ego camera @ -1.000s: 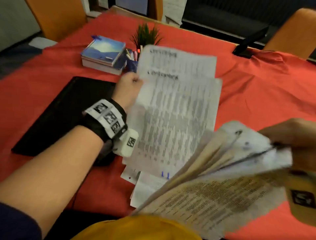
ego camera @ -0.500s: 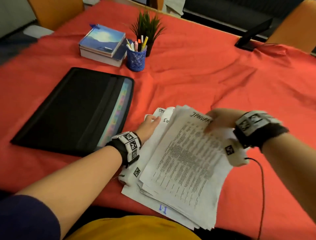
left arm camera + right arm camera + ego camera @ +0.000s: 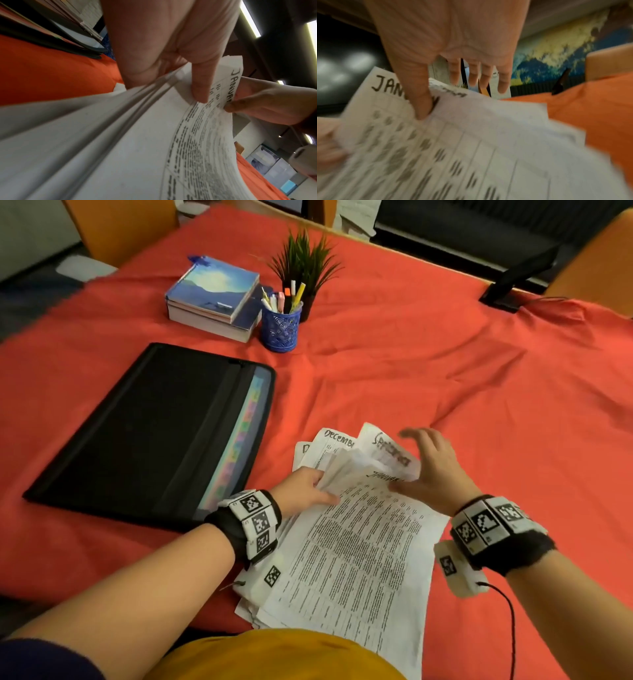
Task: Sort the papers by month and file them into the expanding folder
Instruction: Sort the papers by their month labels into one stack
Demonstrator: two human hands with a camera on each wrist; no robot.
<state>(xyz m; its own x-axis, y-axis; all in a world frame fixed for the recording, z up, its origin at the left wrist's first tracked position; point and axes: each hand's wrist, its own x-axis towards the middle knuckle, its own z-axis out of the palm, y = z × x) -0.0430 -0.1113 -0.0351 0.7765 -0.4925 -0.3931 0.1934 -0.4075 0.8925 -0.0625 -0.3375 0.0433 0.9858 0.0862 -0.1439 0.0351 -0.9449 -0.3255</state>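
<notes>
Carefully, my left hand [image 3: 305,489] pinching the paper stack's [image 3: 356,556] top-left corner, my right hand [image 3: 433,470] — fingers spread, thumb pressing — should peel only the January sheet [image 3: 221,94].

The left hand [image 3: 303,491] is gripping the near-left edge of the papers [image 3: 356,556], thumb on top and fingers curled beneath. The right hand [image 3: 433,470] is hovering over their far end, fingers [image 3: 503,82] spread straight, its thumb [image 3: 419,94] pressing the top sheet.
</notes>
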